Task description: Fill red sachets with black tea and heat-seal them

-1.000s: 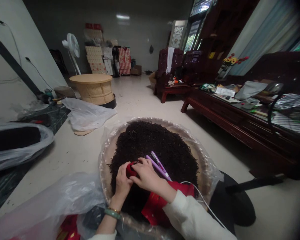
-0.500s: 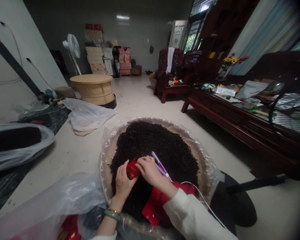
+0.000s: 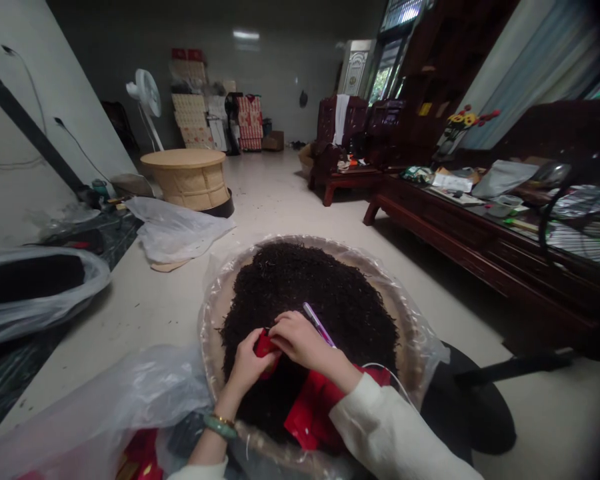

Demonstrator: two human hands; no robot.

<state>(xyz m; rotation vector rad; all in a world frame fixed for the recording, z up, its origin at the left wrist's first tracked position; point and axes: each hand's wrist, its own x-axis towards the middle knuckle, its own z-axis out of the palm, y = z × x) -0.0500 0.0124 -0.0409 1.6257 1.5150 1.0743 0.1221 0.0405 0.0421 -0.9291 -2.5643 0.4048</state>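
Note:
Over a broad round basket (image 3: 213, 347) lined with clear plastic, my left hand (image 3: 250, 363) grips a small red packet (image 3: 264, 345). The fingers of my right hand (image 3: 297, 338) are pinched at the packet's upper edge. Dark, dry tea leaves (image 3: 305, 280) heap up in the basket below. Just beyond my right hand, a purple-and-white clip-like tool (image 3: 319, 325) lies on the leaves, partly hidden by that hand. Flat red packets (image 3: 313, 407) rest by the near rim beneath my right forearm, with a white cord (image 3: 397, 383) beside them.
A plastic bag (image 3: 125, 393) spreads at the near left, with red packets (image 3: 143, 453) by it. Further left is a plastic-lined container (image 3: 93, 280) of dark leaves. A black round base (image 3: 480, 407) stands right of the basket, near a long wooden table (image 3: 445, 233).
My left hand has turned around the red packet, so less of its front shows. My right hand has shifted slightly left and stays at the packet's top.

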